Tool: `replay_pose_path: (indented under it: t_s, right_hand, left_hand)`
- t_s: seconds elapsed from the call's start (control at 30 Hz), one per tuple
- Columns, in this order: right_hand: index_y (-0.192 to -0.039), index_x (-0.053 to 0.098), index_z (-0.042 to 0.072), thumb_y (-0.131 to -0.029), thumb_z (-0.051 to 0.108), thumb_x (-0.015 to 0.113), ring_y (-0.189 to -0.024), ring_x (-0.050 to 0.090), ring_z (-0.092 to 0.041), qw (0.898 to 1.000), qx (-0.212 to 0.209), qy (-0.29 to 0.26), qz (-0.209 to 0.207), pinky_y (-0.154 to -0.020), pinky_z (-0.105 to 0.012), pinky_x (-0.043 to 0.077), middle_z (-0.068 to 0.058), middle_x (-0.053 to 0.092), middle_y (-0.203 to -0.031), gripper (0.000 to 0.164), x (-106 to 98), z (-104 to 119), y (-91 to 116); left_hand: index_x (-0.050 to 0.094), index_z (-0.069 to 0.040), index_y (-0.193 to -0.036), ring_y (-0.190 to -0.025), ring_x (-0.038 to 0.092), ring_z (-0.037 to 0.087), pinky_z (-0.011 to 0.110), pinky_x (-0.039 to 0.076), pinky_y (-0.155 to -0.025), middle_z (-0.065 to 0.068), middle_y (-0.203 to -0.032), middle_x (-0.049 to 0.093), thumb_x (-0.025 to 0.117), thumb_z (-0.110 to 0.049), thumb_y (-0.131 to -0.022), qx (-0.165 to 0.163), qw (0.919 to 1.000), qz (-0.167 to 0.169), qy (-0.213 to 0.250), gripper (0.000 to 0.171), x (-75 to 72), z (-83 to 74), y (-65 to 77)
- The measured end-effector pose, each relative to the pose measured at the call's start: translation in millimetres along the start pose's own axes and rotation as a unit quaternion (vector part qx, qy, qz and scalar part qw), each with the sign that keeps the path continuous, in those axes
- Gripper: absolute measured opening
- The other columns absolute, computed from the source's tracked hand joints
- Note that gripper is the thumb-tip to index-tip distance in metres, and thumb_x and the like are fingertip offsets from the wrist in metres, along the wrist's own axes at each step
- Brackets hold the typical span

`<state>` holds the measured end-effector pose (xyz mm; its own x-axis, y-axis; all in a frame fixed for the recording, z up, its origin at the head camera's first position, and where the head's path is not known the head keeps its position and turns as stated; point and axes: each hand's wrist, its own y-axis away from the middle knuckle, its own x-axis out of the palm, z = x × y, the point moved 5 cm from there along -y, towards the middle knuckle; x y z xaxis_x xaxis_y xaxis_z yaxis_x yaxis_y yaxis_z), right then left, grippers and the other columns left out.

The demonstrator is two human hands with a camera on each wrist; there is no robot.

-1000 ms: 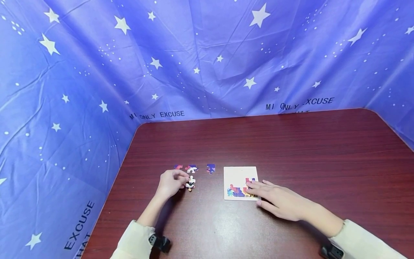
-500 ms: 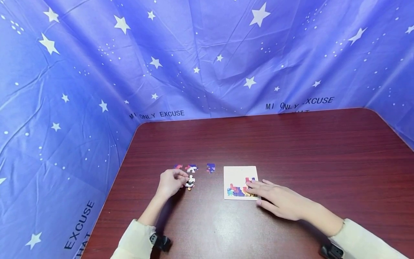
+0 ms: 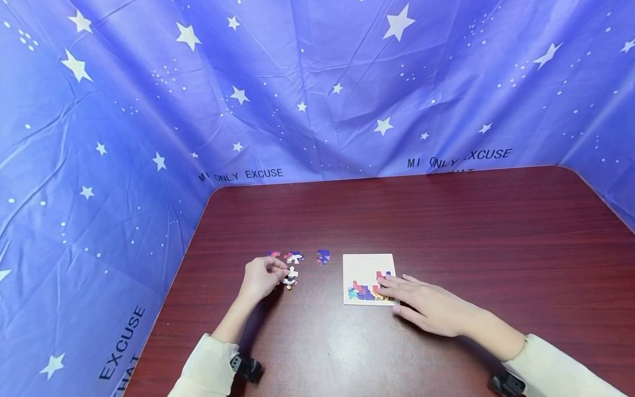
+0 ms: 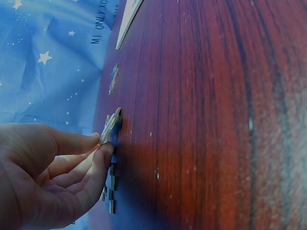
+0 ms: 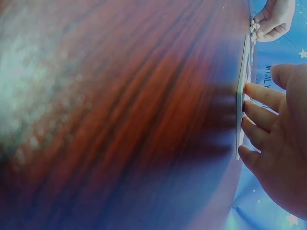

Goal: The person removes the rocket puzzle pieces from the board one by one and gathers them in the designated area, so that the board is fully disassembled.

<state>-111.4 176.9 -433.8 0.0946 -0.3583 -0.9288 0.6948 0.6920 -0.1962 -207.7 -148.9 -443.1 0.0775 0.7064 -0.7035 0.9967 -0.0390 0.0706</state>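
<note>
My left hand (image 3: 262,278) pinches a jigsaw piece (image 3: 292,272), pale with a dark and yellow print, between thumb and fingertips. In the left wrist view the piece (image 4: 110,127) is tilted, its edge up from the table. On the puzzle board (image 3: 361,266), a pale square tray with several coloured pieces fitted along its near side, my right hand (image 3: 429,310) rests with extended fingers. They cover part of the fitted pieces. In the right wrist view the fingertips touch the board (image 5: 240,105) near its edge.
Behind my left hand lie a red and purple piece (image 3: 274,255), partly hidden, and a purple and white piece (image 3: 295,257). A purple piece (image 3: 323,257) lies between them and the board. The dark red table (image 3: 446,220) meets a starry blue curtain (image 3: 317,82) at the back.
The pinched piece has turned slightly and shifted a little toward the far left in my left hand's fingers. My right hand has stayed on the board.
</note>
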Motion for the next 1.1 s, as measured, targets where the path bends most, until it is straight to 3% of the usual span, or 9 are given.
replay_pose_path:
  t_s: [0.1, 0.33, 0.53, 0.73, 0.8, 0.97, 1.1]
  right_hand:
    - [-0.139, 0.052, 0.015, -0.099, 0.024, 0.052, -0.132, 0.050, -0.027, 1.000, -0.002, -0.001, 0.001, -0.115, -0.005, -0.004, -0.006, 0.051, -0.145, 0.041, 0, 0, 0]
    - [-0.139, 0.051, 0.019, -0.098, 0.026, 0.053, -0.132, 0.051, -0.024, 1.000, 0.007, 0.007, 0.002, -0.118, -0.013, 0.012, -0.003, 0.052, -0.144, 0.042, 1, 0, 0]
    - [-0.139, 0.051, 0.018, -0.098, 0.025, 0.054, -0.132, 0.051, -0.025, 1.000, 0.002, 0.005, 0.000, -0.117, -0.007, 0.003, -0.004, 0.052, -0.144, 0.042, 1, 0, 0]
    - [-0.139, 0.051, 0.019, -0.098, 0.027, 0.052, -0.132, 0.050, -0.024, 1.000, 0.008, 0.011, 0.003, -0.117, -0.019, 0.020, -0.003, 0.052, -0.145, 0.041, 0, 0, 0]
    - [-0.139, 0.051, 0.018, -0.099, 0.027, 0.052, -0.132, 0.051, -0.024, 1.000, 0.005, 0.010, 0.002, -0.118, -0.017, 0.018, -0.003, 0.052, -0.144, 0.041, 0, 0, 0]
    - [-0.138, 0.052, 0.016, -0.099, 0.026, 0.052, -0.131, 0.051, -0.026, 1.000, -0.001, 0.006, -0.001, -0.114, -0.004, -0.002, -0.005, 0.053, -0.143, 0.041, -1, 1, -1]
    - [-0.137, 0.053, 0.015, -0.097, 0.025, 0.054, -0.131, 0.052, -0.026, 1.000, -0.005, 0.013, -0.003, -0.113, -0.003, -0.005, -0.006, 0.054, -0.143, 0.041, -1, 3, -1]
  left_hand:
    - [0.072, -0.003, -0.080, -0.050, 0.054, 0.003, 0.020, 0.046, -0.050, 0.005, -0.065, 0.070, 0.074, -0.009, -0.079, -0.001, 1.0000, -0.002, 0.002, 0.006, -0.6, -0.4, 0.4]
    - [0.072, -0.003, -0.080, -0.050, 0.055, 0.004, 0.020, 0.047, -0.049, 0.007, -0.067, 0.071, 0.073, -0.007, -0.079, -0.004, 0.9999, -0.009, 0.006, 0.004, -2.5, -1.4, 2.0]
    - [0.072, -0.005, -0.080, -0.052, 0.058, 0.005, 0.021, 0.048, -0.050, 0.007, -0.066, 0.071, 0.072, -0.009, -0.080, -0.012, 0.9995, -0.026, 0.015, 0.004, -6.9, -3.6, 0.1]
    - [0.073, -0.008, -0.083, -0.059, 0.064, 0.006, 0.022, 0.051, -0.053, 0.007, -0.074, 0.074, 0.071, -0.012, -0.082, 0.003, 0.9994, -0.007, 0.033, 0.005, -0.9, -15.3, -0.6]
    - [0.073, -0.008, -0.085, -0.062, 0.065, 0.006, 0.021, 0.051, -0.055, 0.007, -0.076, 0.075, 0.071, -0.013, -0.082, 0.013, 0.9992, 0.006, 0.039, 0.006, 3.7, -20.9, -0.5]
    - [0.073, -0.009, -0.091, -0.064, 0.066, 0.010, 0.021, 0.050, -0.056, 0.008, -0.078, 0.075, 0.071, -0.014, -0.083, 0.039, 0.9973, 0.039, 0.048, 0.009, 17.7, -35.3, -0.5]
    - [0.073, -0.008, -0.092, -0.070, 0.068, 0.009, 0.022, 0.052, -0.062, 0.007, -0.081, 0.075, 0.070, -0.014, -0.084, 0.070, 0.9942, 0.064, 0.051, 0.010, 30.4, -48.5, -0.6]
